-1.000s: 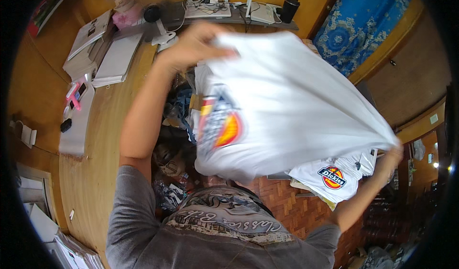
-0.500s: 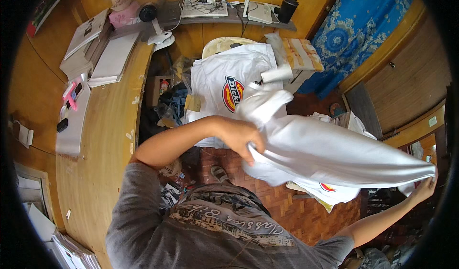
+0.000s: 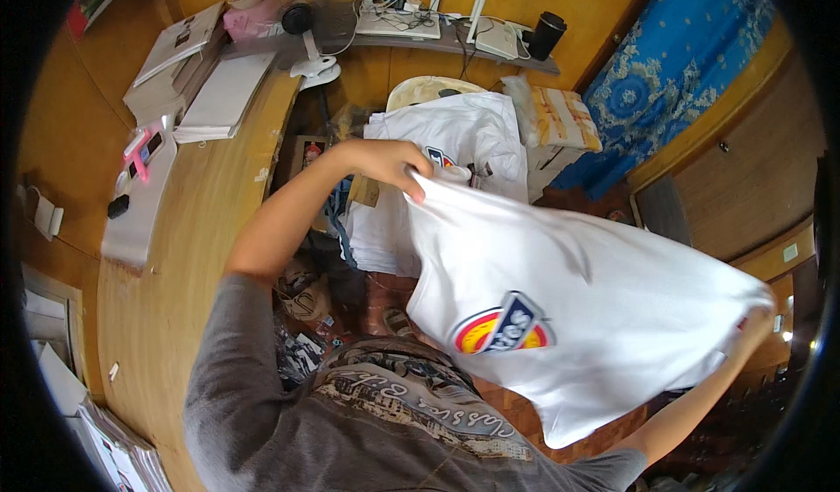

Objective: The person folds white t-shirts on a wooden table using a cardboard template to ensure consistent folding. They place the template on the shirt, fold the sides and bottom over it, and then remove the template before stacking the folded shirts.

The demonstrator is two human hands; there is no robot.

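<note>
White shirt (image 3: 604, 304), red-yellow emblem (image 3: 503, 326), spread slantwise; left fingers (image 3: 409, 160), right hand (image 3: 754, 328) gripping edges.

Light falls brightly on the white shirt (image 3: 604, 265), its print (image 3: 506, 324) slightly blurred; the lower right is dim, edges bowed.

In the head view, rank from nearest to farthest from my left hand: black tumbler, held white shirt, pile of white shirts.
From your left hand:
1. Held white shirt: in its grip, spread to the right.
2. Pile of white shirts: just beyond the hand.
3. Black tumbler: farther back, to the right.
</note>
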